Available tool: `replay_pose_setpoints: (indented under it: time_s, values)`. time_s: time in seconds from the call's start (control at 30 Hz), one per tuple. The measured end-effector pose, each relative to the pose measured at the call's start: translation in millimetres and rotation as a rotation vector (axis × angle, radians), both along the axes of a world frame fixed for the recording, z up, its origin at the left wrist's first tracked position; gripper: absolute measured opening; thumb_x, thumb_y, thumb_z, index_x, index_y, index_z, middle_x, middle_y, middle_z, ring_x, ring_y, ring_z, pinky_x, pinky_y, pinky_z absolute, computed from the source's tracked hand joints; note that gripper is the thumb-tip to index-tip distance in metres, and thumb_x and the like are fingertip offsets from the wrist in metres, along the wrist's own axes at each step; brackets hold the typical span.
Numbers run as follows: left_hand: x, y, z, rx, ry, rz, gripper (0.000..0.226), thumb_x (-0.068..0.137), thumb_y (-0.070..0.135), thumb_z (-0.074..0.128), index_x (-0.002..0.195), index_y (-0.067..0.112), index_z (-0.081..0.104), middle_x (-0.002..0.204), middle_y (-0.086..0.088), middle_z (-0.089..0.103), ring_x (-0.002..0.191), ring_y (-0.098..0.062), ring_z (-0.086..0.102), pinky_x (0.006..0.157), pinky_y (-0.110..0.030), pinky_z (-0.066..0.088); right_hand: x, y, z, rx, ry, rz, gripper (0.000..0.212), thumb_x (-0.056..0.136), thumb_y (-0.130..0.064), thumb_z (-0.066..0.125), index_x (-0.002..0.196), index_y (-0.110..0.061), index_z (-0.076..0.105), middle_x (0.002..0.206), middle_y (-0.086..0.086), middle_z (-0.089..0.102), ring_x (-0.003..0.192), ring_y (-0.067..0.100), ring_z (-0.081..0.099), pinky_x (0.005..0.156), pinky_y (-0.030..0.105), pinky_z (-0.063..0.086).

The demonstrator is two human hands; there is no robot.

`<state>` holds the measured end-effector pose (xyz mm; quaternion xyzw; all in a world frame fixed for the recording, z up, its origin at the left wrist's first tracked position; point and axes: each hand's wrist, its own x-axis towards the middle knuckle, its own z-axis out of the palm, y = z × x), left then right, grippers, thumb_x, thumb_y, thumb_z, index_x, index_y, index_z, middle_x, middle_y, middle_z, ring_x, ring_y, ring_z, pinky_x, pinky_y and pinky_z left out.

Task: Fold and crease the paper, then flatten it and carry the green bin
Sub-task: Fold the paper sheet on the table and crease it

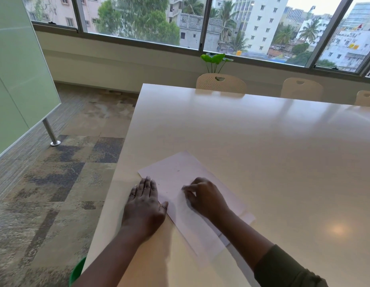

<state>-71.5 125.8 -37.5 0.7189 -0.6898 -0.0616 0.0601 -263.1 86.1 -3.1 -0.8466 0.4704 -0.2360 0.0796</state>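
A large, glossy cream-white table (262,146) fills most of the view, and near its front left corner lies a pale pink sheet of paper (175,172), already doubled over so a lower layer peeks out along its right and near edges. A curved sliver of the green plastic bin (76,272) shows on the floor below the table's edge (most of it is hidden). The step in hand looks like creasing: it would go best if the flat hand pins the sheet so the layers cannot slip while the other runs firmly along the fold. The left hand (143,204) lies spread, fingers straight, pressing the paper's left edge. The right hand (202,197) rests on the paper with fingers curled, blurred; whether it pinches anything I cannot tell.
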Motion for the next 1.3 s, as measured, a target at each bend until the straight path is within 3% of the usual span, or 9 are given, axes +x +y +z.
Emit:
replay_pose_setpoints:
  time_s: [0.17,0.37,0.5,0.6,0.77,0.9,1.07,1.23,1.3]
  values:
    - [0.5,1.8,-0.7,-0.009,0.014,-0.013,0.082,0.092,0.057,0.018,0.154,0.007,-0.003,0.163,-0.011,-0.005,0.15,-0.021,-0.002,0.122,-0.037,0.002,10.3,17.2,-1.4,0.069,0.042,0.194,0.021,0.096,-0.022,0.055,0.1,-0.022,0.076,0.083,0.0,0.068,0.075,0.008,0.058,0.069,0.018,0.047]
    - [-0.8,1.5,2.5,-0.004,0.003,-0.003,0.088,0.083,0.058,0.012,0.154,0.006,0.0,0.163,-0.012,-0.002,0.15,-0.021,0.0,0.122,-0.037,0.003,11.1,11.2,-2.0,-0.009,0.034,0.112,0.02,0.092,-0.014,0.059,0.09,-0.017,0.078,0.078,0.005,0.068,0.07,0.017,0.062,0.066,0.031,0.053]
    - [0.0,1.3,3.2,-0.005,0.005,0.004,0.089,0.083,0.057,0.012,0.154,0.006,0.0,0.163,-0.012,-0.002,0.15,-0.02,-0.001,0.122,-0.037,0.003,4.4,15.8,-1.6,0.032,0.03,0.162,0.02,0.094,-0.018,0.058,0.099,-0.023,0.077,0.083,0.001,0.069,0.074,0.011,0.06,0.069,0.022,0.05]
    - [-1.0,0.8,3.6,0.001,0.002,0.003,0.087,0.085,0.057,0.013,0.154,0.006,0.0,0.163,-0.012,-0.003,0.15,-0.02,-0.002,0.122,-0.037,0.002,1.6,6.7,-2.2,-0.022,0.012,0.046,0.02,0.09,-0.014,0.06,0.094,-0.02,0.078,0.081,0.004,0.069,0.072,0.017,0.062,0.068,0.029,0.054]
    - [-0.2,2.0,4.1,0.004,-0.002,-0.005,0.082,0.092,0.056,0.019,0.154,0.006,-0.002,0.163,-0.011,-0.004,0.15,-0.02,-0.002,0.122,-0.037,0.002,6.9,22.7,-2.2,0.012,0.039,0.19,0.019,0.092,-0.015,0.06,0.095,-0.022,0.077,0.078,0.0,0.067,0.07,0.011,0.058,0.068,0.019,0.046]
    - [-1.5,0.8,3.7,0.02,-0.013,0.002,0.088,0.083,0.057,0.011,0.154,0.006,-0.001,0.163,-0.011,-0.004,0.15,-0.02,-0.002,0.122,-0.037,0.001,-11.9,-1.8,-3.5,-0.043,0.054,-0.029,0.021,0.09,-0.012,0.059,0.097,-0.019,0.078,0.082,0.004,0.069,0.072,0.018,0.063,0.068,0.032,0.056]
    - [-0.1,1.8,3.5,0.015,-0.017,-0.003,0.085,0.087,0.057,0.013,0.153,0.006,-0.002,0.163,-0.012,-0.005,0.15,-0.02,-0.002,0.122,-0.037,0.002,7.4,24.8,1.5,-0.028,0.052,0.181,0.017,0.091,-0.009,0.061,0.09,-0.015,0.077,0.073,0.003,0.067,0.065,0.014,0.06,0.063,0.023,0.052]
    - [-0.7,1.5,4.3,0.029,-0.027,-0.004,0.086,0.085,0.056,0.011,0.153,0.006,-0.002,0.163,-0.011,-0.005,0.15,-0.019,-0.004,0.122,-0.037,0.0,-13.0,-0.1,-3.9,-0.068,0.033,-0.036,0.018,0.084,-0.009,0.063,0.083,-0.019,0.078,0.076,0.005,0.069,0.07,0.022,0.063,0.067,0.031,0.055]
    - [-0.1,1.6,4.0,0.027,-0.018,-0.011,0.081,0.093,0.056,0.016,0.153,0.006,-0.003,0.163,-0.011,-0.006,0.15,-0.019,-0.005,0.122,-0.036,0.0,-2.5,8.9,-7.9,-0.053,0.039,0.024,0.02,0.089,-0.012,0.059,0.078,-0.016,0.076,0.074,0.004,0.066,0.068,0.02,0.06,0.067,0.03,0.054]
